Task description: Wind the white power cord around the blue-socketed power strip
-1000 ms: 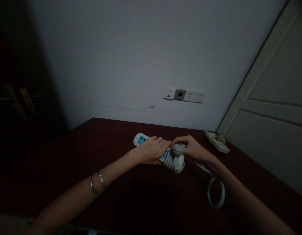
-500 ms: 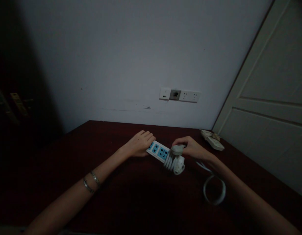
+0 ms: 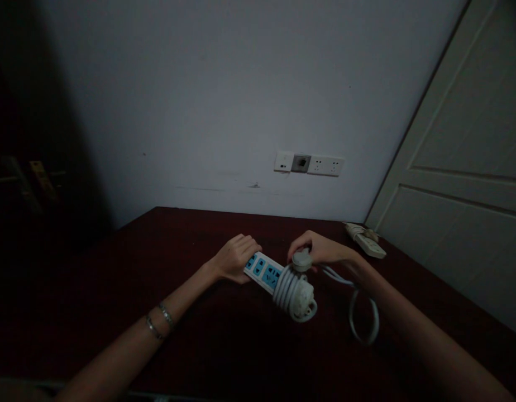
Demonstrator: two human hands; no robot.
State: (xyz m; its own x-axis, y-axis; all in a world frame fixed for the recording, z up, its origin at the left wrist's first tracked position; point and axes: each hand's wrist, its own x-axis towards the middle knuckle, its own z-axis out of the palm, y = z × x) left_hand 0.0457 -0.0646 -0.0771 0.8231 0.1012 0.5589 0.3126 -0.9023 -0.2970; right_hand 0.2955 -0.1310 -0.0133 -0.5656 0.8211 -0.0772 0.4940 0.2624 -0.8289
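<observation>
My left hand (image 3: 238, 258) is wrapped round the far-left end of a white power strip (image 3: 260, 272) with blue socket faces. The strip is tilted, its right end lower and nearer to me. Around that end several turns of white cord (image 3: 286, 290) are wound, with a bulky white piece (image 3: 304, 297) at the tip whose kind I cannot make out. Just above the coil, my right hand (image 3: 314, 248) is closed on a white plug (image 3: 302, 260), its fingertips partly hidden behind it. A loose loop of cord (image 3: 376, 318) hangs below my right wrist.
A second white power strip (image 3: 369, 243) with its cord bundled lies at the back right of the dark red table (image 3: 186, 234). Wall sockets (image 3: 325, 165) are set in the wall behind. A pale panelled door (image 3: 463, 184) borders the right side.
The power strip and both hands have shifted slightly left, and the wound end has dropped lower towards me. The right hand keeps the plug; the loose cord loop has swung and narrowed.
</observation>
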